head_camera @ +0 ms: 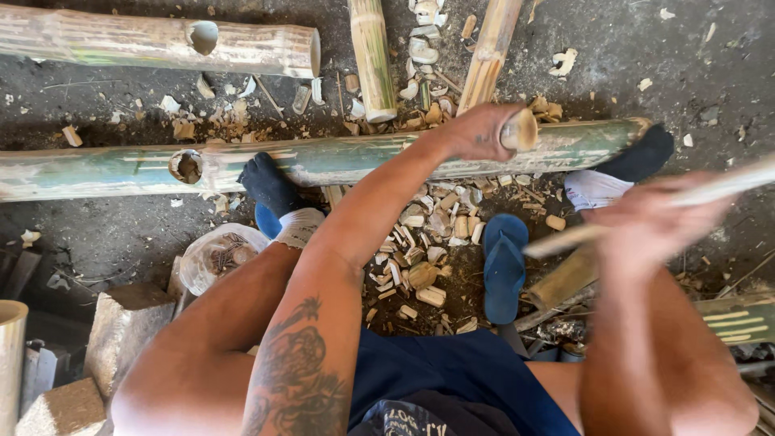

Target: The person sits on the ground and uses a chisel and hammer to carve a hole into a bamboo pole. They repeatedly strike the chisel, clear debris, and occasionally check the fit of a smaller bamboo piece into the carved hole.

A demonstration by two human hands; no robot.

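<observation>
Long green bamboo pole [363, 157] lies crosswise under my feet, one round hole [186, 165] cut near its left end; pale chips [420, 242] heaped below, so carving looks well underway. Left hand [476, 131] wraps closed around a short pale wooden handle [519, 129] on the pole. Right hand [646, 226], blurred, grips a flat pale bamboo strip [718, 190].

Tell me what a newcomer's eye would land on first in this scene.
First, the long green bamboo pole lying across the middle of the ground, pinned by two feet in dark socks. The left hand grips a short wooden handle right over the pole, while the right hand, blurred, holds a long pale stick. Below the pole, pale bamboo chips litter the ground beside a blue sandal.
</observation>
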